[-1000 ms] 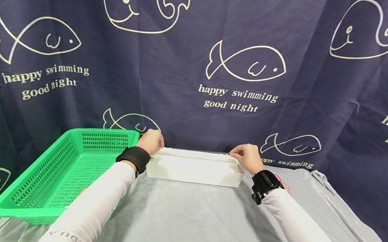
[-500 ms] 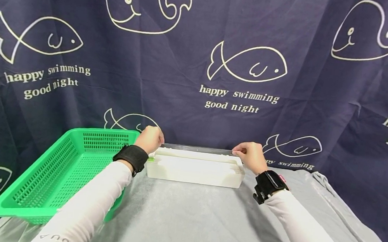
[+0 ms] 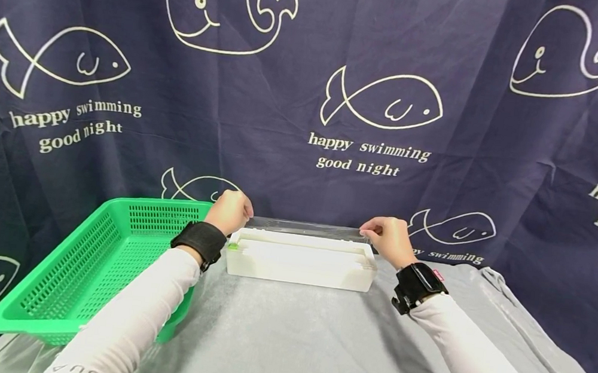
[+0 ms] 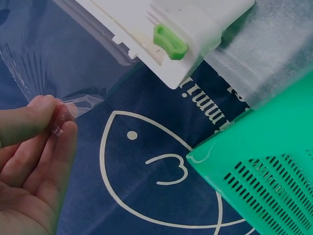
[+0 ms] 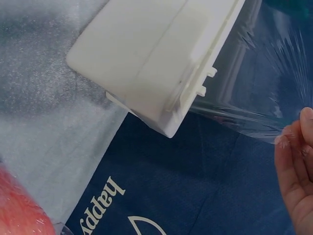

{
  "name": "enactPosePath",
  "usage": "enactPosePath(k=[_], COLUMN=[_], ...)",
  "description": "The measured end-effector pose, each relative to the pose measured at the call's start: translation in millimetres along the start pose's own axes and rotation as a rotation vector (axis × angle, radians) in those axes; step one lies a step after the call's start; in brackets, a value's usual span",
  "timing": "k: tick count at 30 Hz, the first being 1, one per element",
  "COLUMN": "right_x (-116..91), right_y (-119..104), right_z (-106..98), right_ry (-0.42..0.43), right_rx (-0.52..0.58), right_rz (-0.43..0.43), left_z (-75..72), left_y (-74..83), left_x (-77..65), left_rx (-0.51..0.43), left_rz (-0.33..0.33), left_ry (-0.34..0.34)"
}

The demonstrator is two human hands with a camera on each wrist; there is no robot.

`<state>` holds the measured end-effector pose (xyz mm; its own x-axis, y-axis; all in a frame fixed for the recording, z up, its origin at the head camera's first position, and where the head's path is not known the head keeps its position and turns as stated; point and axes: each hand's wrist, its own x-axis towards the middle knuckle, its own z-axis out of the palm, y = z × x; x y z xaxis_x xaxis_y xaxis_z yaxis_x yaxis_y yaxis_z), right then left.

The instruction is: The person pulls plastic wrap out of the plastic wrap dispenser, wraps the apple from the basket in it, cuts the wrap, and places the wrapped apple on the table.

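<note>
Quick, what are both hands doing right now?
Left hand: holding, it pinches one corner of the clear film.
Right hand: holding, it pinches another corner of the clear film.

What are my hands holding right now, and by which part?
Clear film: the left hand and right hand each pinch a corner of its free edge.

Grey cloth [image 3: 284, 335] under green basket [image 3: 42, 326], white box [image 3: 298, 272]

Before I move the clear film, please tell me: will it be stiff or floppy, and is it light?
Probably floppy: the clear film wrinkles where the left hand pinches it. It is likely light, because it looks thin and the navy cloth shows through. It may fold on itself; its edge crumples beside that hand.
</note>
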<state>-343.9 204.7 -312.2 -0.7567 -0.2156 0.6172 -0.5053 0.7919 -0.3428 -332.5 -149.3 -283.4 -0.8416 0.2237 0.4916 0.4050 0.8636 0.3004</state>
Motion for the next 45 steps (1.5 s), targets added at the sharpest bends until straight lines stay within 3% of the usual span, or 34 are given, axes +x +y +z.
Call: enactPosePath(k=[12,22,28,37,45], right_x=[1.1,1.5,1.7,0.0,-4.1], right_y=[-6.2,-11.6,-14.8,-19.4,-22.6], right_z=[-6.6,-11.3,-13.6,-15.1,-16.8], right_ry=[0.029,0.063,0.093,0.15,0.202], right_rx=[-0.002,-0.009,-0.006,-0.002,0.004], right_rz=[-0.001,-0.009,0.001,-0.006,0.005], left_z=[-5.5,-12.4,-15.7,-21.1,-22.9], left_y=[1.7,4.7,4.5,8.3,13.5], left_x=[1.5,1.2,-1.1,-5.9,-10.9], left_rx=[-0.014,-0.015,-0.063,-0.092,-0.118], left_rz=[-0.042,-0.084,-0.079,-0.058,-0.115], left_ry=[-0.018,0.013,0.025,0.104,0.135])
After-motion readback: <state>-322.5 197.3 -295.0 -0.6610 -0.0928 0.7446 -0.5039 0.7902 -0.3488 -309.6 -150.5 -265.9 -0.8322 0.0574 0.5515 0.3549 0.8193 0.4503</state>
